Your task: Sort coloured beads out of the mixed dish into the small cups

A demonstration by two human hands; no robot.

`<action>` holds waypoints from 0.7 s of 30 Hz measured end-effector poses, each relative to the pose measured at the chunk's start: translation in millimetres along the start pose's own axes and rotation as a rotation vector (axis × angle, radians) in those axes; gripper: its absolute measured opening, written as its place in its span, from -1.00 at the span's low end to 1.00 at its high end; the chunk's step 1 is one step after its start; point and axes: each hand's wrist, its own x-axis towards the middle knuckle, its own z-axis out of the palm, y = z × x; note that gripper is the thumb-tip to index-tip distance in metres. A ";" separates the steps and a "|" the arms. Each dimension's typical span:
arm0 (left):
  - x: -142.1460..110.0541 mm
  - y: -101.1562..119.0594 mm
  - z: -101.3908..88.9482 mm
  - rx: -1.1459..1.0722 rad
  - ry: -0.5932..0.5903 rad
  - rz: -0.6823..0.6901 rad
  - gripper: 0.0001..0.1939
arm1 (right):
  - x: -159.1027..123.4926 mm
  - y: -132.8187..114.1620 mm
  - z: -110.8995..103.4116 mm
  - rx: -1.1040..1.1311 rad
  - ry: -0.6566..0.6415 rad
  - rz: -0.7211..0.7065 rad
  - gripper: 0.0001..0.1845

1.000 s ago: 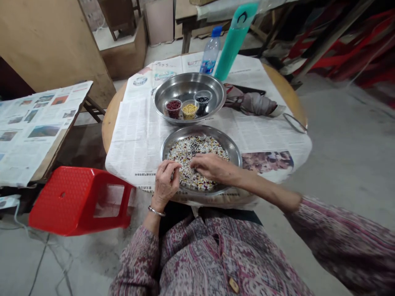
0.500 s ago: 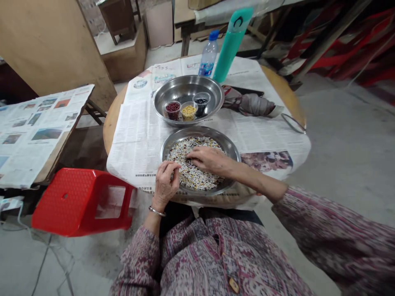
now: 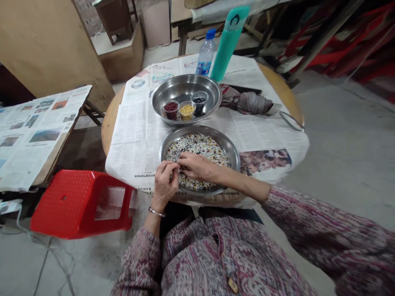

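Observation:
A round steel basin (image 3: 233,156) in front of me holds mixed white, yellow, dark red and black beans and grains (image 3: 200,144). My left hand (image 3: 166,176), with a bangle at the wrist, is at the basin's near left rim, thumb and fingers pinched together. Over the grains, my right hand (image 3: 197,166) reaches left, its bent fingertips meeting the left hand's. Whatever lies between the fingers is too small to make out. Behind stands a second steel basin (image 3: 157,94) with cups of dark red beans (image 3: 170,108), yellow beans (image 3: 187,111) and black beans (image 3: 199,102).
Newspaper covers the round table (image 3: 129,135). Behind the basins stand a plastic water bottle (image 3: 205,53) and a tall green bottle (image 3: 230,45). A folded grey umbrella (image 3: 249,102) lies at the right. A red stool (image 3: 70,205) stands at my left.
My right hand has moved left and slightly nearer, from the middle of the grains to my left hand's fingertips. The left hand stays pinched in about the same place.

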 end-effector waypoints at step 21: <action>1.1 2.5 -1.0 0.008 -0.002 -0.003 -0.85 | -13.1 15.5 -6.4 0.152 0.097 0.297 -0.80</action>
